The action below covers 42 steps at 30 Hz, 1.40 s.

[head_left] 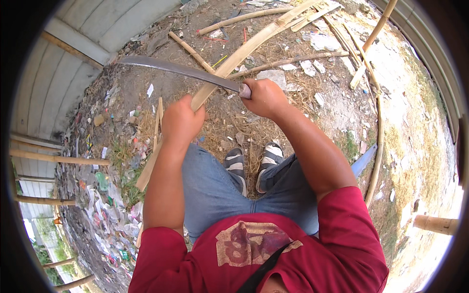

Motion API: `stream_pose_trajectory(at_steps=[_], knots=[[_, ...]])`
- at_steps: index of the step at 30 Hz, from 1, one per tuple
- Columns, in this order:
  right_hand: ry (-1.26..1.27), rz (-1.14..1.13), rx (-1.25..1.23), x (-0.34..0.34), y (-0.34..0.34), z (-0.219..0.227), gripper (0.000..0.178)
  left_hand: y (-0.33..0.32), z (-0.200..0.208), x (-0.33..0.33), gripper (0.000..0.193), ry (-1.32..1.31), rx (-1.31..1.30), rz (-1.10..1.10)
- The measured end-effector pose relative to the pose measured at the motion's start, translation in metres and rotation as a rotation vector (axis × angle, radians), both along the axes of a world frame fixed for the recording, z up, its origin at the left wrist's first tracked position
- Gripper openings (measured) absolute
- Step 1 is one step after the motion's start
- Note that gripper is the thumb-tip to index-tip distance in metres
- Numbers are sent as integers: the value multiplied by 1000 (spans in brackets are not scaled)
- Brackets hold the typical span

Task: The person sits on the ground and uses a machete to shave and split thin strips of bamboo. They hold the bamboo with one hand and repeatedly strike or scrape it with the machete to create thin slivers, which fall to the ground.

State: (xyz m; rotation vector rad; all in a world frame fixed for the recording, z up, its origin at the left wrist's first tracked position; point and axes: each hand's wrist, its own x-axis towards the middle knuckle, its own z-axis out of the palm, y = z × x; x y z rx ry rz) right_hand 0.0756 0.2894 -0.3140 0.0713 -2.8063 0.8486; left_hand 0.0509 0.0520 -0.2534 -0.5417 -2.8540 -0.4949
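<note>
My right hand point(266, 98) is closed round the pale handle of a long machete point(181, 69). Its curved steel blade points away to the left and crosses over a split bamboo strip point(246, 50). My left hand point(182, 123) grips that strip just nearer to me than the blade. The strip runs from the far right, through my left fist, down to the lower left beside my forearm. Whether the blade's edge touches the bamboo, I cannot tell. Parts of the strip are hidden behind my left hand and arm.
Bamboo poles point(190, 51) and other strips point(315, 17) lie on the littered ground ahead. A long bent bamboo piece point(379, 141) lies to the right, near a blue saw-like blade point(364, 160). Scattered plastic rubbish point(105, 205) covers the left, beside a grey wall point(73, 63). My sandalled feet point(236, 166) are below.
</note>
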Motion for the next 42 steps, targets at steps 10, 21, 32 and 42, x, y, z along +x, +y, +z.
stream_pose_trajectory(at_steps=[10,21,32,42], knots=[[13,-31,39,6,3,23,19,5,-4,0,32,33,-2,-18],[60,-42,58,2,3,6,17,-3,5,1,33,-41,-38,12],[-69,-40,78,5,-8,7,23,-20,0,9,36,-113,23,31],[-106,-497,-189,-23,76,-31,35,-86,12,29,34,-274,-44,104]])
